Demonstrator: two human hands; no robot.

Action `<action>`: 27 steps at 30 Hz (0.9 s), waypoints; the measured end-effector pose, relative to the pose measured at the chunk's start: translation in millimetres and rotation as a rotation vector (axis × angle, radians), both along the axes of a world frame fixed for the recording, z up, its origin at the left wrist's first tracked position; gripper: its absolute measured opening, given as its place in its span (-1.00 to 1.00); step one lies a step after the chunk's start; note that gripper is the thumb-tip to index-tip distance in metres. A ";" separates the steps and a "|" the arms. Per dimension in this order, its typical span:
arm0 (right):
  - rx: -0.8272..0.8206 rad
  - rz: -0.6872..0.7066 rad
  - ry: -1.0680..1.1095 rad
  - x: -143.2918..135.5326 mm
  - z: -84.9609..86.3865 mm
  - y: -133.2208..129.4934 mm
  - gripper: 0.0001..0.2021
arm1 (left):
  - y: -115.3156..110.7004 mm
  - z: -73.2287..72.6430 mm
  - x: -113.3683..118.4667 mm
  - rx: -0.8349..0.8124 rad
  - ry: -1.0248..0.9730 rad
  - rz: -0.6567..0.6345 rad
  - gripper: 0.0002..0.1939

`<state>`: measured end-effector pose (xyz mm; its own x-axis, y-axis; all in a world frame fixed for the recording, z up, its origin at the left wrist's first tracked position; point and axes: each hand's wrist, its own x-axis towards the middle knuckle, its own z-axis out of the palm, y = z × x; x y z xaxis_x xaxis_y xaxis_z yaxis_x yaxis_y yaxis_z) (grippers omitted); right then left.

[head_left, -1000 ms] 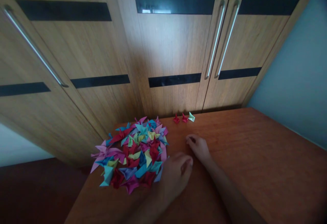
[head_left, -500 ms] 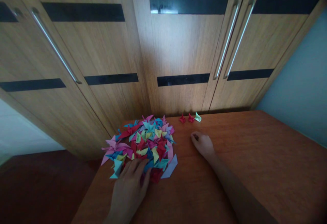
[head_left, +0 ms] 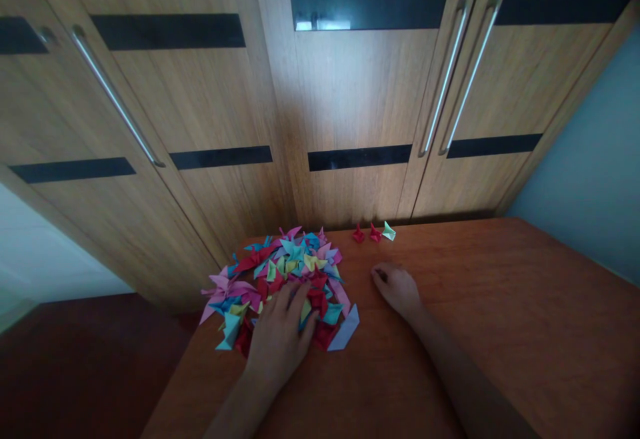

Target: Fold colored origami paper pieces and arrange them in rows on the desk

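A pile of folded paper pieces (head_left: 295, 255) in pink, red, blue, yellow and green lies on the left part of the wooden table. My left hand (head_left: 283, 329) rests on the pile's front part, fingers apart, covering some pieces. To the right of the pile, my right hand (head_left: 397, 289) lies on the table with its fingers curled; what they hold, if anything, is hidden. Beyond it, near the table's back edge, stand two small red folded pieces (head_left: 359, 233) and a pale green folded piece (head_left: 389, 231) in a row.
The brown table (head_left: 500, 279) reaches back to a wooden wardrobe (head_left: 350, 92) with dark strips and long metal handles (head_left: 445, 79). A pale blue wall (head_left: 595, 179) stands at the right. Dark red floor (head_left: 100, 359) shows at the left.
My left hand has moved right and farther onto the pile. Several pieces at the pile's front right, a lilac one among them, have shifted right. My right hand has hardly moved.
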<state>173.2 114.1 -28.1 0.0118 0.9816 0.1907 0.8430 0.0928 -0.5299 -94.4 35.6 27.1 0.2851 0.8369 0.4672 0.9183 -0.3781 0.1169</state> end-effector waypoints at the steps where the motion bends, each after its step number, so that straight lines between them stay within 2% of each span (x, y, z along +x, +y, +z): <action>1: 0.000 0.001 0.007 0.0 0.0 -0.2 -0.81 | 3.6 2.1 0.3 -0.007 -0.001 -0.015 -0.62; 5: -0.002 0.040 0.034 -1.8 5.5 -6.1 -0.81 | 18.7 9.2 -0.7 -0.091 0.011 -0.098 -0.63; 7: -0.031 0.147 0.050 -4.7 11.5 -12.7 -0.81 | 24.7 11.4 -2.0 -0.146 0.022 -0.150 -0.60; 11: -0.119 0.447 0.094 -16.4 24.7 -28.6 -0.77 | 31.0 12.6 -3.0 -0.214 0.030 -0.223 -0.63; 14: -0.098 0.544 0.085 -27.8 30.7 -37.8 -0.71 | 33.3 11.6 -3.0 -0.247 0.024 -0.226 -0.70; 18: -0.040 0.549 0.042 -40.4 31.2 -42.7 -0.69 | 37.2 11.1 -4.5 -0.259 -0.048 -0.207 -0.75; 22: -0.005 0.484 0.026 -47.7 26.0 -42.7 -0.71 | 39.7 14.3 -8.3 -0.205 -0.140 -0.178 -0.79; 25: 0.003 0.439 0.073 -49.0 24.0 -40.9 -0.78 | 39.9 18.5 -9.8 -0.142 -0.231 -0.131 -0.81; 27: -0.022 0.459 0.165 -46.8 25.7 -38.5 -0.80 | 40.0 22.4 -8.1 -0.099 -0.312 -0.104 -0.82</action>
<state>126.4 75.6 -2.4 -0.3949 0.8963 0.2019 0.6224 0.4226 -0.6589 -102.5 75.6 49.5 0.2274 0.8565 0.4633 0.7895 -0.4407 0.4272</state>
